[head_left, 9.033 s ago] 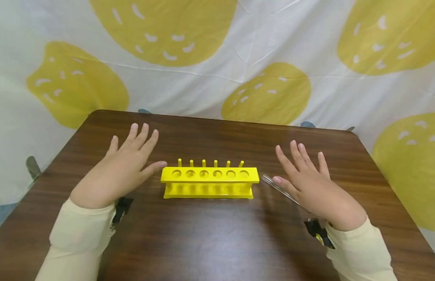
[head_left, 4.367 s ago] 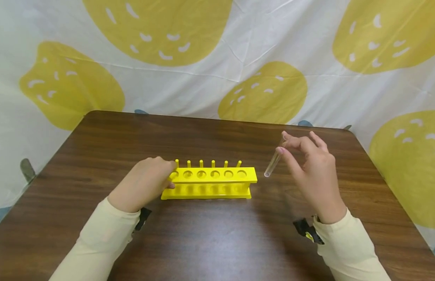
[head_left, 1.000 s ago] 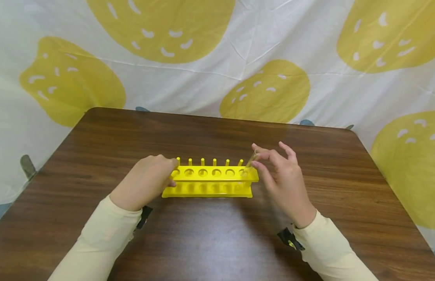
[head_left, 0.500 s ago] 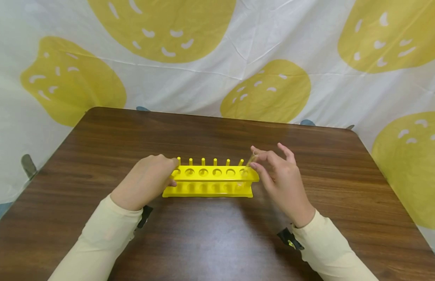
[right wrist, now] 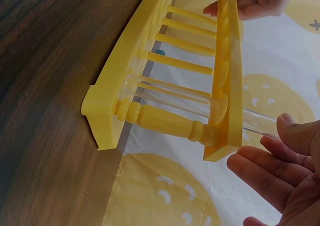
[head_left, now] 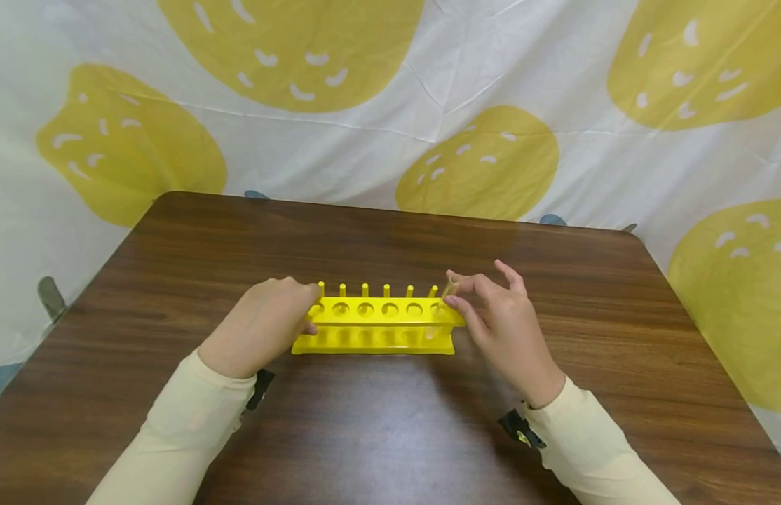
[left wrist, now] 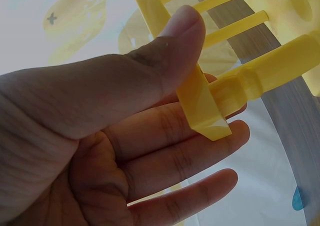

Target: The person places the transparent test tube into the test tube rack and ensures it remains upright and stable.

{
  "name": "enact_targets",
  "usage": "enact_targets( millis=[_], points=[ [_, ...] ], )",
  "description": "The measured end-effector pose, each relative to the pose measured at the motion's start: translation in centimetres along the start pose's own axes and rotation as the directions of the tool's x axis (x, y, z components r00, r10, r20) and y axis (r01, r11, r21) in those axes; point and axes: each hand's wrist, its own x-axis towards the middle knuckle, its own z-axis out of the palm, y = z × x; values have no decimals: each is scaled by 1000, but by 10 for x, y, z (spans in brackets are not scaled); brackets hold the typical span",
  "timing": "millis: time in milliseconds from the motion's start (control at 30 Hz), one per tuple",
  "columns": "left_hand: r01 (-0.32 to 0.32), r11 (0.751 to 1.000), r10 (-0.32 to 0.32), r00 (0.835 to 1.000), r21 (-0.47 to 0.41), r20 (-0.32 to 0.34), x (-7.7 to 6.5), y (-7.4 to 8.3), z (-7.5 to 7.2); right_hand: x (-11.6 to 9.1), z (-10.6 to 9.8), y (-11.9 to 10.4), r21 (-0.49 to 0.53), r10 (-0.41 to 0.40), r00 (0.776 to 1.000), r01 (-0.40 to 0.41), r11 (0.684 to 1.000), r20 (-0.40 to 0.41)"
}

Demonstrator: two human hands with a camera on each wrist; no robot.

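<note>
A yellow test tube rack (head_left: 378,340) with a row of holes and a row of pegs stands on the table. My left hand (head_left: 261,326) grips the left end of its top plate, thumb on one face and fingers behind, as the left wrist view shows. At the other end, my right hand (head_left: 504,322) pinches the upper part of a clear test tube (head_left: 450,287) between thumb and fingers. The tube passes through the rightmost hole; in the right wrist view its lower end (right wrist: 165,93) reaches down close to the rack's base (right wrist: 105,111).
The rack sits mid-table on a dark wood-grain table (head_left: 365,428). Behind it hangs a white cloth (head_left: 340,161) printed with yellow lemons. Black wrist straps (head_left: 521,429) show below both hands.
Earlier the tube lay on the table at right; my right hand picked it up and brought it left into the end hole. Over the last second it slid lower. My left hand took hold of the rack.
</note>
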Motion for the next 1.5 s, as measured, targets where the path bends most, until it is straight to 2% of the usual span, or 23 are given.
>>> enact_targets(
  millis=[467,933,1500],
  points=[
    [5,1000,-5,1000,3,11,1,0,-3,3,0,1,-7,1,1000,-1,1000,13],
    [-18,1000,18,1000,4,-16,0,-2,-2,4,-3,1,-5,11,998,-11,1000,62],
    [0,1000,0,1000,-9,24,0,1,-2,1,-7,3,-21,-36,994,38,999,101]
  ],
)
